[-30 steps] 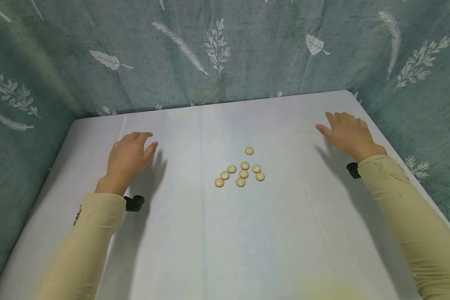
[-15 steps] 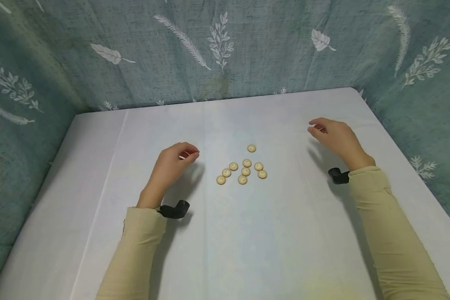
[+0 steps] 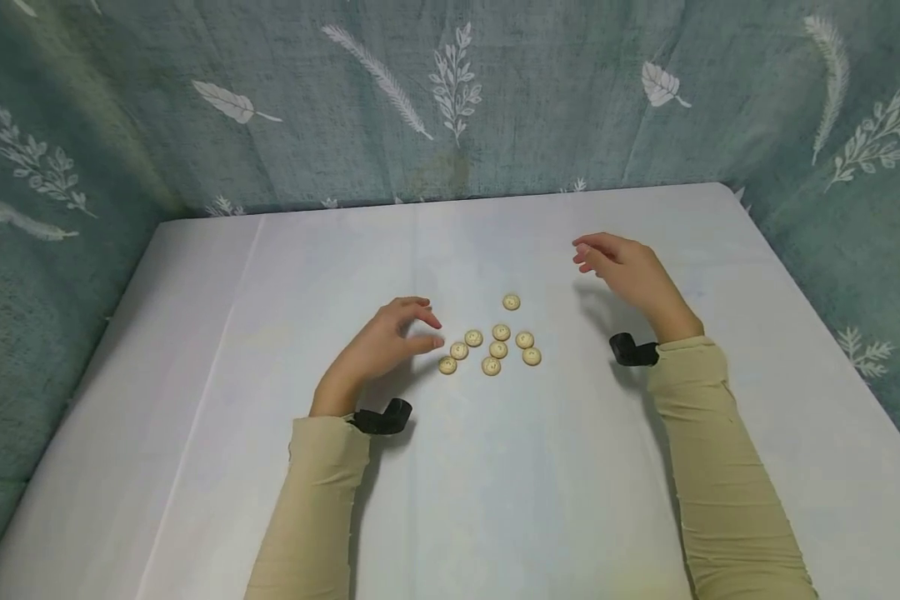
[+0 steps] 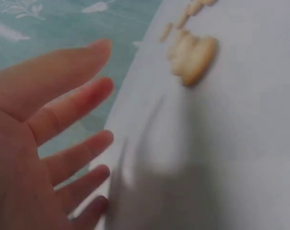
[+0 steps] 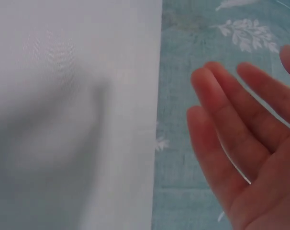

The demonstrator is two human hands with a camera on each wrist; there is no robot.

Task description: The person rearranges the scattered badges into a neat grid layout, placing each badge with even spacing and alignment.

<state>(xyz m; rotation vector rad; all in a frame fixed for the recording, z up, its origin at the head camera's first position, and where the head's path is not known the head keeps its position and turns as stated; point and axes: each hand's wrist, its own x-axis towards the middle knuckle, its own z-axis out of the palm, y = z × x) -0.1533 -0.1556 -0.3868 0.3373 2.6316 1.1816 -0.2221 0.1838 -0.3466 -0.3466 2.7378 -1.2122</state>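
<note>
Several round cream buttons [image 3: 498, 350] lie flat in a loose cluster mid-table, one of them [image 3: 511, 302] apart at the back. My left hand [image 3: 386, 343] hovers just left of the cluster, thumb tip close to the leftmost button [image 3: 447, 365]. In the left wrist view that hand [image 4: 54, 124] has loosely spread fingers, holding nothing, with blurred buttons [image 4: 195, 57] beyond it. To the right and behind the cluster, my right hand [image 3: 630, 271] hangs over the table. The right wrist view shows its relaxed fingers [image 5: 240, 124] with nothing in them.
White cloth covers the table [image 3: 532, 500]. A green curtain [image 3: 307, 158] with white leaf prints rises along the back and both sides. Black wrist cameras sit under the left wrist [image 3: 386, 418] and the right wrist [image 3: 633, 350].
The left hand has moved right, up to the left edge of the button cluster, its fingers parting again. The right hand has moved left toward the middle. The buttons keep their arrangement.
</note>
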